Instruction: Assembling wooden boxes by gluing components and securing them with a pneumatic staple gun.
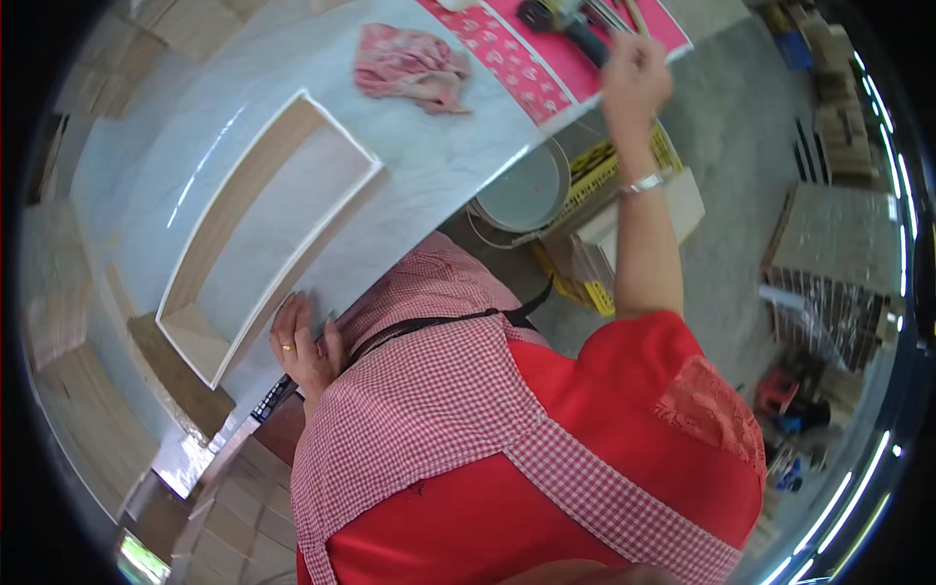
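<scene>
My right hand (pixel 636 76) is raised over the far right corner of the table, its fingers curled together; what they hold, if anything, is hidden. Just beside it lies a tool with a dark handle (pixel 583 41), partly cut off by the view's upper edge. My left hand (pixel 307 346) rests at the table's near edge, fingers bent and a little apart, close against the near side of a long wooden frame (pixel 255 175). Bare wood shows on the frame's inner walls, and its rim is white.
A crumpled pink cloth (pixel 409 66) lies on the marbled tabletop (pixel 244 58). Under the tools is a pink mat with heart prints (pixel 507 58). Below the table edge stand a bucket (pixel 522 190) and a yellow crate (pixel 666 148). Stacked wooden boards (pixel 843 239) stand at the right.
</scene>
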Demonstrator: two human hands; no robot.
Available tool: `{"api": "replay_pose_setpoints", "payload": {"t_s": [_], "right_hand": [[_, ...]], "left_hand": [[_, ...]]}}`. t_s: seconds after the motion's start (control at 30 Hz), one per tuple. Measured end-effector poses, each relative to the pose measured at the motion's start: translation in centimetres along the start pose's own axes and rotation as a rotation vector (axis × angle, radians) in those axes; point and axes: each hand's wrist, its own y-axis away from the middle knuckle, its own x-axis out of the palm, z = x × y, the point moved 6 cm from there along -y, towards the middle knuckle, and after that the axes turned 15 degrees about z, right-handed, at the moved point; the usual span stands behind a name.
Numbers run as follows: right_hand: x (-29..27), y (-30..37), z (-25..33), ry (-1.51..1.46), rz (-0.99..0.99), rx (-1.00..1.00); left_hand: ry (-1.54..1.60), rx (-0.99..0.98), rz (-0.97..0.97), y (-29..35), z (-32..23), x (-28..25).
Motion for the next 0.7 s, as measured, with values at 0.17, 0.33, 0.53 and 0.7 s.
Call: {"api": "replay_pose_setpoints", "payload": {"t_s": [0.17, 0.33, 0.53, 0.7], "right_hand": [[-21.2, 12.4, -16.9, 0.658, -0.037, 0.784], [-22.3, 20.9, -18.4, 0.828, 0.341, 1.347], [-22.1, 21.0, -21.8, 0.761, 0.498, 1.469], [-22.4, 20.7, -23.0, 0.598, 0.671, 1.428]], "left_hand": [[0.131, 0.077, -0.054, -0.8, -4.4, 4.7], [0.152, 0.06, -0.095, -1.0, -5.0, 5.8], [0.154, 0.061, -0.128, -0.8, -5.6, 5.9], [0.114, 0.028, -0.099, -0.7, -5.8, 5.9]]}}
